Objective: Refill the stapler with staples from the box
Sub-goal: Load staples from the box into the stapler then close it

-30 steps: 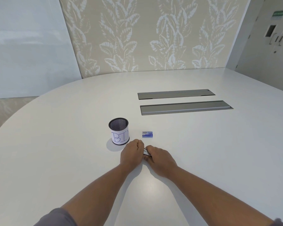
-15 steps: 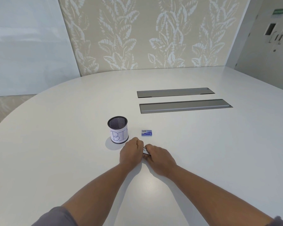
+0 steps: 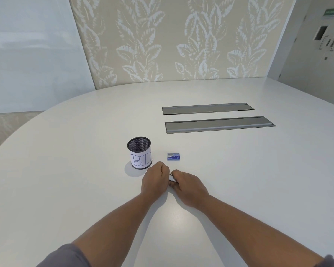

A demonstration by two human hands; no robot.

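Observation:
Both of my hands meet on the white table (image 3: 66,189) around a small metal stapler (image 3: 173,179); only a silver sliver of it shows between them. My left hand (image 3: 155,179) is closed over its left end and my right hand (image 3: 189,186) covers its right part. A small blue staple box (image 3: 174,156) lies flat and closed on the table just beyond my hands, apart from them.
A black mesh cup (image 3: 139,152) with a paper label reading "BIN" stands left of the box, close to my left hand. Two long grey cable-hatch covers (image 3: 218,124) are set into the table farther back. A patterned wall and a door lie beyond.
My hands and the stapler stay in the same place; only the camera view shifts slightly.

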